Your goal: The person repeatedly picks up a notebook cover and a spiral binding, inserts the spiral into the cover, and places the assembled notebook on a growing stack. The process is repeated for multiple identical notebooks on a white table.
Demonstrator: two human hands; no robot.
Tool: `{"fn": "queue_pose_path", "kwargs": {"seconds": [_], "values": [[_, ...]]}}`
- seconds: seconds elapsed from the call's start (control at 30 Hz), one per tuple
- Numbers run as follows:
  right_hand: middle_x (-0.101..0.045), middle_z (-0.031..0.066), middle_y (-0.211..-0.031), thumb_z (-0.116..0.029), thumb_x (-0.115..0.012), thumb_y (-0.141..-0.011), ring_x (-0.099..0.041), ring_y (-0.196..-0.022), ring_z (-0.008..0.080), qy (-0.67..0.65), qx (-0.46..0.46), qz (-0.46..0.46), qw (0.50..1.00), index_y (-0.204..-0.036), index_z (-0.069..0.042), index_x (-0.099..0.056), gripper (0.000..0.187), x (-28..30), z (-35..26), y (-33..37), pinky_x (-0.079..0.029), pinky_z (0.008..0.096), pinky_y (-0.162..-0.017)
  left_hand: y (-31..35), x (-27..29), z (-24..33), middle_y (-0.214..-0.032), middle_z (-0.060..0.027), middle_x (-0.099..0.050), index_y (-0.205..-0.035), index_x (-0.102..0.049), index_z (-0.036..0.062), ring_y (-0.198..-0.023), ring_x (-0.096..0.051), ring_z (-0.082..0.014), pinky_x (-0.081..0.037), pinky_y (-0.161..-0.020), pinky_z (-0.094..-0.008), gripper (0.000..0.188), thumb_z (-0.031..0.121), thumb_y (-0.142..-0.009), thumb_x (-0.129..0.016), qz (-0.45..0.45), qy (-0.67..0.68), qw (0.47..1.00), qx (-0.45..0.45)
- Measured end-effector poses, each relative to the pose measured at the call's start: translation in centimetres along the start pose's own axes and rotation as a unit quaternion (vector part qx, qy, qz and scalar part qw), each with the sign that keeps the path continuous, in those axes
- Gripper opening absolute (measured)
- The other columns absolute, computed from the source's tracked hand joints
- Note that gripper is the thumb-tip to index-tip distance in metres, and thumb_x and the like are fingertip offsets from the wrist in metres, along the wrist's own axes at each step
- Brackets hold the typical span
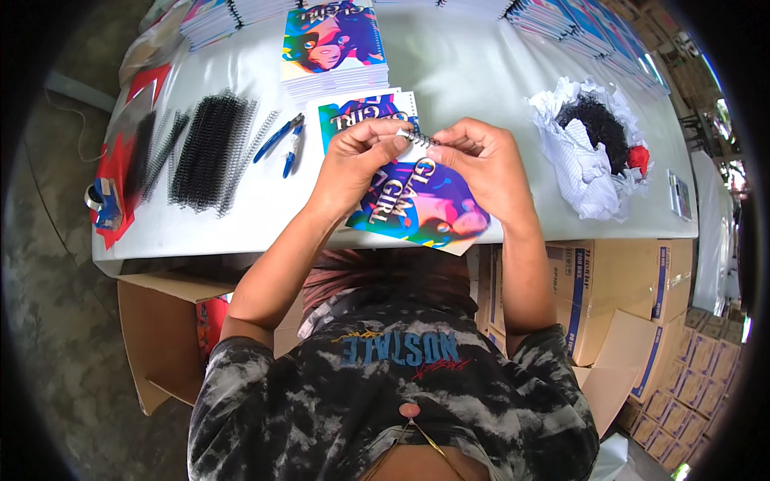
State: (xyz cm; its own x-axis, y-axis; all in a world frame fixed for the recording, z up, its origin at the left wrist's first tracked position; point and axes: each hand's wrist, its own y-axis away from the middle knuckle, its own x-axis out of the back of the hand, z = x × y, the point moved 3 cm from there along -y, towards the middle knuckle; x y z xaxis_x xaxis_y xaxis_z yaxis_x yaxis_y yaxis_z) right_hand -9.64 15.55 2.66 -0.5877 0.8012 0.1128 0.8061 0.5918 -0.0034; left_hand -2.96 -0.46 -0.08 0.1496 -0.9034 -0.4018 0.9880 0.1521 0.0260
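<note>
Both of my hands are closed at the top edge of a notebook (437, 200) with a colourful printed cover. It hangs tilted over the table's near edge. My left hand (365, 156) pinches its upper left corner by a black spiral coil (419, 138). With thumb and fingers, my right hand (484, 160) grips the coil's right end along the punched edge. How far the coil passes through the holes is partly hidden by my fingers. Just behind my left hand lie loose notebooks (327, 116) with the same cover, their punched edges showing.
A notebook stack (333, 44) stands farther back. To the left lie black spiral coils (208, 152), blue-handled pliers (277, 138) and a tape roll (94, 197). Crumpled paper (581, 184) at right holds a tangled black heap (600, 128). Cardboard boxes (622, 280) sit below the table (481, 76).
</note>
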Motion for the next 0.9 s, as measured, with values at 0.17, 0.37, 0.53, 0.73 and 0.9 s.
{"fn": "queue_pose_path", "kwargs": {"seconds": [0.17,0.37,0.53,0.73,0.9], "values": [[-0.064,0.0085,-0.079,0.002,-0.069,-0.068,-0.058,-0.067,0.0167,0.160,-0.007,0.052,0.986,-0.081,0.000,-0.060,0.016,0.0,-0.9,1.5,-0.046,0.0299,-0.062,-1.3,-0.3,-1.2,-0.079,-0.0017,-0.061,-0.084,-0.060,0.0033,-0.073,-0.056,-0.0062,-0.046,-0.067,-0.0217,0.012,-0.005,-0.077,-0.058,-0.097,0.022,0.995,0.017],[-0.062,0.0122,-0.080,-0.007,-0.071,-0.067,-0.058,-0.081,0.0291,0.389,0.124,0.060,0.911,-0.084,-0.005,-0.063,0.019,-0.2,-3.1,0.2,-0.043,0.0406,-0.069,-2.8,0.7,-0.1,-0.083,-0.0057,-0.060,-0.090,-0.059,0.0001,-0.076,-0.057,-0.0119,-0.046,-0.069,-0.0248,0.016,0.002,-0.075,-0.065,-0.089,-0.160,0.978,-0.098],[-0.060,0.0165,-0.104,-0.022,-0.065,-0.078,-0.054,-0.098,0.0333,0.480,0.135,0.137,0.856,-0.107,-0.005,-0.061,0.034,4.0,3.0,-2.0,-0.040,0.0437,-0.085,-2.6,4.9,1.3,-0.115,-0.0250,-0.049,-0.127,-0.037,-0.0034,-0.107,-0.048,-0.0370,-0.040,-0.091,-0.0413,0.067,0.024,-0.076,-0.069,0.212,-0.554,0.792,-0.142],[-0.040,0.0261,-0.132,-0.033,-0.055,-0.088,-0.030,-0.129,0.0373,0.434,0.067,0.052,0.897,-0.126,0.004,-0.044,0.055,-0.9,9.3,-0.6,-0.019,0.0463,-0.106,-3.3,9.5,-3.9,-0.115,-0.0278,-0.050,-0.128,-0.027,-0.0109,-0.100,-0.054,-0.0328,-0.044,-0.086,-0.0375,0.076,0.022,-0.074,-0.070,0.277,-0.467,0.840,-0.016],[-0.022,0.0176,-0.145,-0.030,-0.064,-0.082,-0.023,-0.134,0.0314,-0.002,0.151,0.270,0.951,-0.139,-0.001,-0.023,0.076,-2.8,8.4,4.5,-0.019,0.0484,-0.107,1.0,4.7,3.0,-0.086,-0.0067,-0.064,-0.099,-0.060,-0.0026,-0.079,-0.058,-0.0126,-0.045,-0.076,-0.0238,0.024,0.011,-0.080,-0.065,0.191,-0.148,0.969,-0.056]]}}
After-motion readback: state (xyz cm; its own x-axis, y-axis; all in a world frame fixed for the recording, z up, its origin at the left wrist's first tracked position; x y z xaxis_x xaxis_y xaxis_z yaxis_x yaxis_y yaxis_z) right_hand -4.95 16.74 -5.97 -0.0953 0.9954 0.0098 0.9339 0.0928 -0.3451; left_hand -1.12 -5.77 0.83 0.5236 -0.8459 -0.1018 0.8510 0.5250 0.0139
